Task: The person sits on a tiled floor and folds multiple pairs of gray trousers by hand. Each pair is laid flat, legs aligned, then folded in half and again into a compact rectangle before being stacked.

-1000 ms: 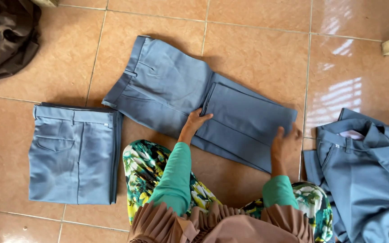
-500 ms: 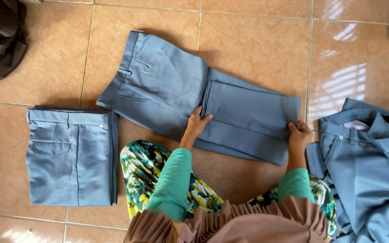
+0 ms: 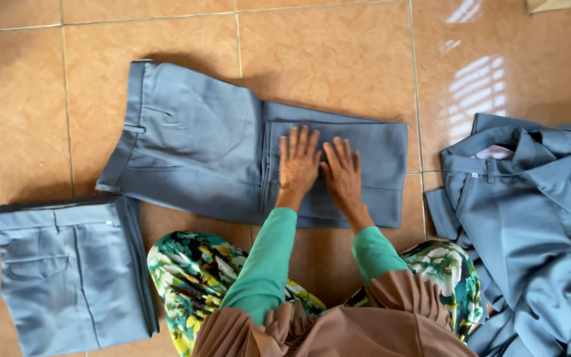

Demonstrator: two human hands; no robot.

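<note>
1. A person kneeling on the floor [image 3: 338, 59] of glossy orange-brown tiles presses both hands flat on a pair of grey-blue trousers [image 3: 193, 149] spread out ahead of the knees.
2. The left hand [image 3: 299, 162] lies palm down, fingers spread wide, on the folded-over leg section; it grips nothing.
3. The right hand [image 3: 343, 173] rests just beside it, also flat and open, fingers fanned, holding nothing.
4. The trousers lie crosswise, waistband to the left, legs doubled back into a neat rectangle under the hands.
5. A folded pair of trousers [image 3: 74, 274] of the same colour sits at lower left, near the person's knee, back pocket facing up.
6. A heap of unfolded trousers [image 3: 536, 225] in the same grey-blue lies at right, waistbands uppermost; a small pale label shows inside one waistband, too small to make out.
7. The person wears green sleeves [image 3: 266, 258], a brown pleated top and a green floral skirt [image 3: 193, 277].
8. Window light reflects in pale bars on the tiles at upper right.
</note>
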